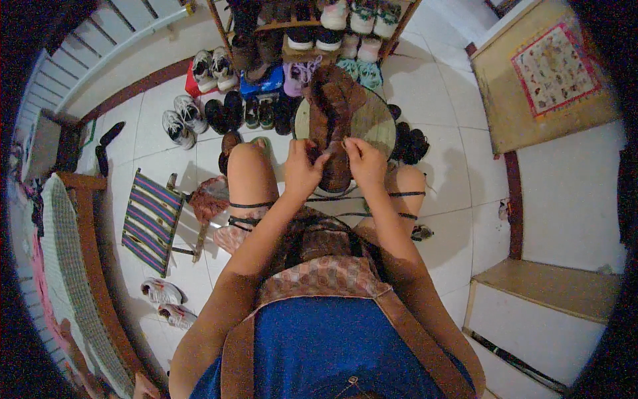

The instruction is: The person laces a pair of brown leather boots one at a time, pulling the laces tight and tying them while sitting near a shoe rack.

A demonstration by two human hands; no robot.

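Note:
A brown boot (335, 124) lies on a round, pale stool top (374, 122) before me, its toe towards me. My left hand (304, 167) is at the left side of the boot, with thumb and fingers pinched on its edge. Across from it, my right hand (366, 162) pinches the boot's right side near the ankle, its fingertips close together. Whether a lace or a strap lies between the fingers is too blurred to tell. The stool stands between my bare knees, and a patterned apron (324, 277) covers my lap.
Behind the stool stands a rack (304, 24) full of shoes, with more pairs on the tiled floor, among them grey sneakers (184, 119). A striped folding stool (152, 222) is at the left, beside a wooden bench (94, 279). At the right are a wooden panel (503, 114) and a step (543, 289).

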